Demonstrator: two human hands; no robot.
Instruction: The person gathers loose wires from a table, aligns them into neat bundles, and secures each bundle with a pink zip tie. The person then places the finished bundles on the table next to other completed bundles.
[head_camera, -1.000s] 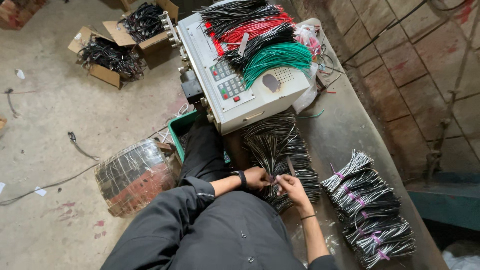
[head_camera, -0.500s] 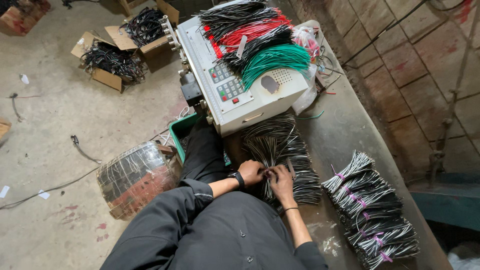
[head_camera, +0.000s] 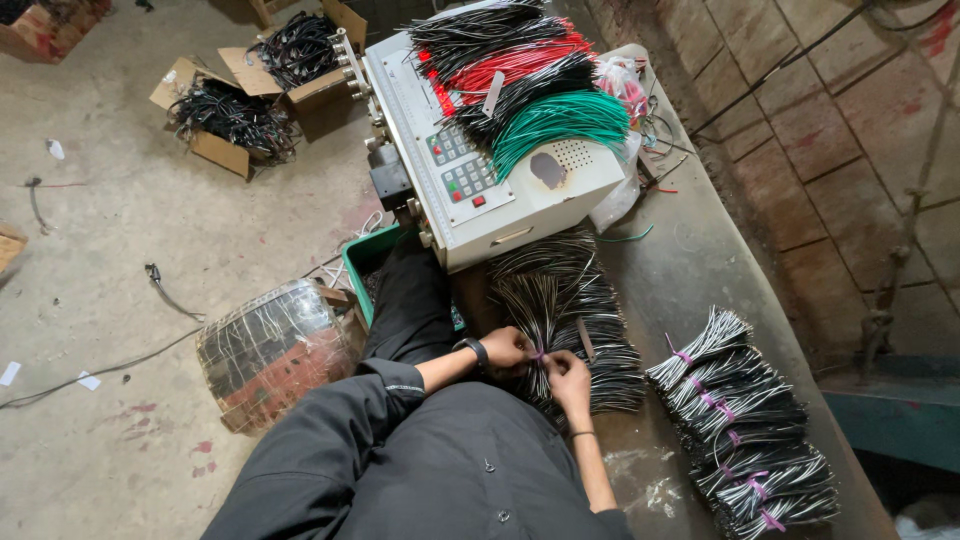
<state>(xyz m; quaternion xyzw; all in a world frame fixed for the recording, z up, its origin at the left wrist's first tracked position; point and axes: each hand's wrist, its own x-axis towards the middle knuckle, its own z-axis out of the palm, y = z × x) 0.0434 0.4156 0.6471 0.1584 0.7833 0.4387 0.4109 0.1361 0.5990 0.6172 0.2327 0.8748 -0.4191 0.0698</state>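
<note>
Both hands (head_camera: 540, 362) pinching wire bundle (head_camera: 560, 310), tied bundles (head_camera: 745, 435) near table edge (head_camera: 850, 470)

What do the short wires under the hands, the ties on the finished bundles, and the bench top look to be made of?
Loose wires: black and white plastic-looking insulation, slightly glossy; the core cannot be made out. Ties on the finished bundles: thin purple strips, probably plastic or coated wire. Bench top: dull grey, scuffed and stained, likely metal sheet or a painted surface. Both hands, left hand and right hand, pinch one bunch.

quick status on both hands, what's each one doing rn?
Left hand: closed, pinching the bundle of black-and-white wires at a purple tie.
Right hand: closed on the same bundle, just beside the left.
</note>
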